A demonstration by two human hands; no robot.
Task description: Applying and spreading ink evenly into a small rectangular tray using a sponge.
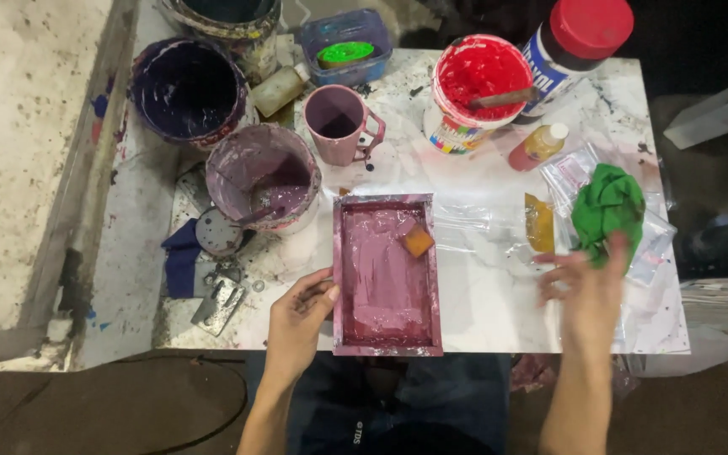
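Note:
A rectangular tray (341, 278) coated in mauve paint lies at the near edge of a white marble-patterned table (482, 295), with a small orange sponge (418, 242) resting inside it. My left hand (298, 316) grips the tray's left rim. My right hand (587, 291), blurred and with fingers spread, hovers just below a crumpled green cloth (607, 211) that lies on clear plastic bags (655, 244). It holds nothing that I can see.
Behind the tray stand a mauve paint bucket (261, 177), a mauve mug (339, 122), a dark purple bucket (187, 88), a red paint tub (475, 88) with a stick, a red-lidded jar (579, 38), a small bottle (539, 145) and a green-filled container (345, 50). A blue rag (180, 257) lies left.

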